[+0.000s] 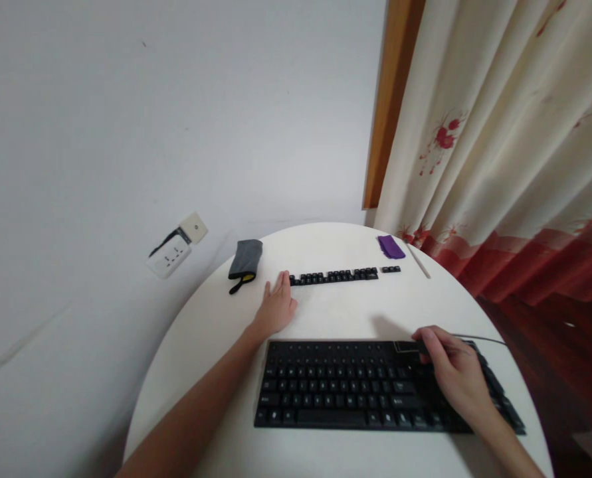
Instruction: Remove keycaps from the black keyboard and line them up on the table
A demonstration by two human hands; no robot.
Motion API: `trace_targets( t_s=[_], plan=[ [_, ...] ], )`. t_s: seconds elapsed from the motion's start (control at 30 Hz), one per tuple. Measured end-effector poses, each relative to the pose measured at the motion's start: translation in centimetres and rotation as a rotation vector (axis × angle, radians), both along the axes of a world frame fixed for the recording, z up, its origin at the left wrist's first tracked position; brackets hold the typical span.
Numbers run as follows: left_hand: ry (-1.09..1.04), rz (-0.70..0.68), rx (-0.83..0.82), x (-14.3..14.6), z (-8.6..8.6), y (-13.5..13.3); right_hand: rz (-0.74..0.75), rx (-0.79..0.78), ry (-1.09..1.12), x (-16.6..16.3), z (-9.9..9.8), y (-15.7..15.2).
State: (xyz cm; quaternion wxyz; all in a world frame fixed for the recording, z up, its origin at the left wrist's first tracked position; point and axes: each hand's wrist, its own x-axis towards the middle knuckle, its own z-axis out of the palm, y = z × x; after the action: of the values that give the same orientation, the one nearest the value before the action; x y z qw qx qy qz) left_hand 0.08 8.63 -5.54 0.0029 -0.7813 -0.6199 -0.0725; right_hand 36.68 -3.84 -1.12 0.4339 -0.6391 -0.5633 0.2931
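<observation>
We see a black keyboard (pixel 333 386) and black keycaps (pixel 339 277). We notice purple cloth (pixel 391 247) and cream, red-flowered curtains (pixel 505 126).

Left hand (pixel 277 309): beyond the keyboard's (pixel 325 384) far edge, near its left end, fingers extended. Right hand (pixel 452 368): over its right part, fingers curled, apparently pinching; fingertips partly obscured.

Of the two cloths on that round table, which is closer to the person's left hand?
The grey cloth with the black loop; the purple cloth lies farther off, behind the right end of the loose keycaps.
</observation>
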Motion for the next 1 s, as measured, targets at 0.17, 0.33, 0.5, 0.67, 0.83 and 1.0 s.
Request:
trace_targets(
  t_s=[0.17,0.33,0.5,0.67,0.83,1.0],
  plan=[
    [-0.001,-0.004,0.028,-0.03,-0.12,0.06,-0.004,0.019,-0.005,0.01,0.04,0.04],
    [0.001,-0.004,0.014,0.09,-0.09,0.07,-0.002,0.012,0.001,-0.08,0.15,0.0],
    [0.016,-0.002,0.016,0.32,0.21,-0.07,0.008,0.0,0.005,0.08,-0.14,-0.05],
    [0.052,0.001,0.028,0.38,0.23,-0.11,0.015,-0.001,0.014,0.03,0.02,-0.01],
    [0.072,0.001,0.035,0.22,-0.19,0.04,0.02,-0.006,0.011,-0.02,0.22,0.05],
    [0.055,-0.002,0.017,0.33,0.04,0.0,0.03,-0.001,-0.01,0.06,0.04,0.03]
  ],
)
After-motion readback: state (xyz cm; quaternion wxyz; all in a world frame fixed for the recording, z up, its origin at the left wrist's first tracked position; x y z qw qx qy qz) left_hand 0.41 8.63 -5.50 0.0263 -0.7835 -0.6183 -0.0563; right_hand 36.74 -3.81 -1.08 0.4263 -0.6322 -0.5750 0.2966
